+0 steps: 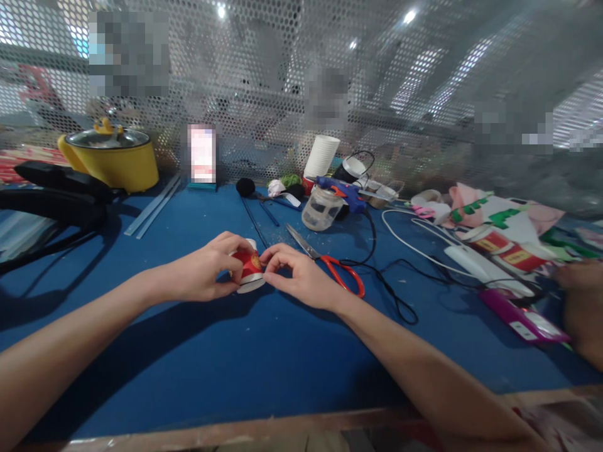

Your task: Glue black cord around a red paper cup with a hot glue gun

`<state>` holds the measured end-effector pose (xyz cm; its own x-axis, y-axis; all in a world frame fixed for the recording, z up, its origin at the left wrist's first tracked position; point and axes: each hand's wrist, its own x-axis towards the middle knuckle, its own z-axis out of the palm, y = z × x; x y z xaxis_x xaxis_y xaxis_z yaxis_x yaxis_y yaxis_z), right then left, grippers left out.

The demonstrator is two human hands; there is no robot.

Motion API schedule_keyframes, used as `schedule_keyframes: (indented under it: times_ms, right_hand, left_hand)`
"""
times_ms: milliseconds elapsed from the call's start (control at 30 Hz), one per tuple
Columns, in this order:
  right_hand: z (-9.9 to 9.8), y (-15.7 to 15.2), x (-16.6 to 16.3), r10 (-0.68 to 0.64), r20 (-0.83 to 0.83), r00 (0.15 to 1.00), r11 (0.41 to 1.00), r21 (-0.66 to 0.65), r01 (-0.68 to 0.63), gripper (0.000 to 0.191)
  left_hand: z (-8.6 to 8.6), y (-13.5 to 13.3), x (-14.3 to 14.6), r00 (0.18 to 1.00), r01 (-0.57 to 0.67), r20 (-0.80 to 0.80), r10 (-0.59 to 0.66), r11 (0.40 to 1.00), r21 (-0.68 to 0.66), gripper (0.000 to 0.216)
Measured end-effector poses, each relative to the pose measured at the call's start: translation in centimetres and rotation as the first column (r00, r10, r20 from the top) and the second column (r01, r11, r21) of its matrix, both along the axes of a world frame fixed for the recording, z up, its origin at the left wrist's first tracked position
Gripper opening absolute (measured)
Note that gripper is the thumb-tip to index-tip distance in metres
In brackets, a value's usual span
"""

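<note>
A small red and white paper cup (251, 280) with a gold mark lies tipped on the blue table between my hands. My left hand (214, 267) is closed round its left side, thumb below and fingers above. Against the cup's right side, the bent fingers and thumb of my right hand (294, 273) come together in a pinch; whatever lies between those fingertips is hidden or too small to make out. Scissors with red handles (346, 276) lie just beyond my right hand, blades pointing away to the left.
Behind stand a clear plastic tub (321, 210) with a blue glue gun (343, 191) on it, and stacked white cups (322, 156). Cords, a power strip (490, 270) and a purple box (522, 317) lie right. A yellow pot (113, 163) stands left. Another person's hand (584, 301) shows at the right edge.
</note>
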<state>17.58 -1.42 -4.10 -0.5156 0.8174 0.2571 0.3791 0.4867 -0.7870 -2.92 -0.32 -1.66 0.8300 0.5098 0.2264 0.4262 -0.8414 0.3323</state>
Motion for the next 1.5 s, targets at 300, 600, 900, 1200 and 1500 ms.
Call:
schedule_keyframes:
  times_ms: [300,600,900,1200,1500]
  right_hand:
    - [-0.11,0.05,-0.07,-0.012,0.003,1.000,0.999,0.032,0.012,0.010]
    - [-0.22,-0.03,-0.10,-0.016,-0.010,1.000,0.999,0.033,0.017,0.010]
    - [-0.34,0.04,-0.11,-0.015,0.007,1.000,0.998,0.055,0.014,0.010]
    - [-0.19,0.00,-0.06,-0.002,0.024,1.000,0.998,0.067,0.000,0.011]
    - [-0.34,0.09,-0.08,-0.003,0.017,1.000,0.997,0.083,0.002,0.011]
  left_hand:
    - [0.01,-0.02,-0.05,1.000,0.011,-0.001,-0.011,1.000,0.018,0.009]
    - [0.13,-0.05,0.00,1.000,0.010,-0.003,-0.010,1.000,0.008,0.010]
    - [0.04,-0.15,0.13,1.000,-0.007,0.002,0.007,1.000,0.026,0.011]
    - [0.01,-0.24,0.24,1.000,-0.012,-0.021,0.013,0.999,0.041,0.010]
    - [-0.13,-0.16,0.24,1.000,-0.005,-0.018,0.005,0.999,0.045,0.010]
